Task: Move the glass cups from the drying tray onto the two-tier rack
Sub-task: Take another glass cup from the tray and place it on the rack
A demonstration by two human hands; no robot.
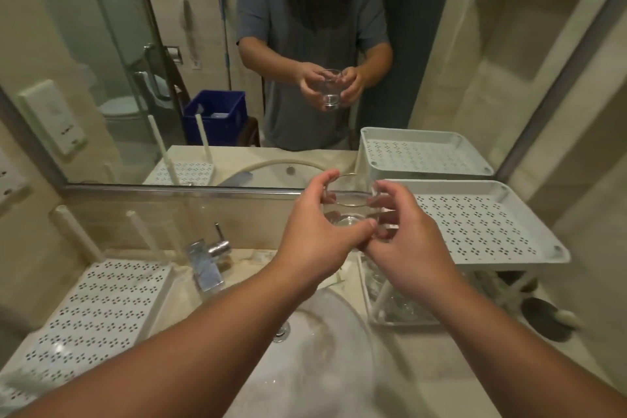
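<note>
1. A clear glass cup is held in the air above the basin, between the drying tray at the left of the counter and the two-tier rack at the right, nearer the rack.
2. Grip: the left hand is curled about the cup's left wall, thumb low at the front; the right hand is closed against the right wall, fingertips near the rim. Both hands are shut on the one cup.
3. Handling, as judged: rigid, thin-walled, breakable, and likely slick if damp (wetness cannot be made out). A hold round the wall with the heavy base supported is judged safer than a pinch at the rim.
4. The cup itself appears empty.
5. The rack's top tier, perforated, is seen bare. On the lower tier, glassware is glimpsed behind the right forearm; the count cannot be told.
6. No cup is seen on the visible part of the drying tray (its near end is blurred).
</note>
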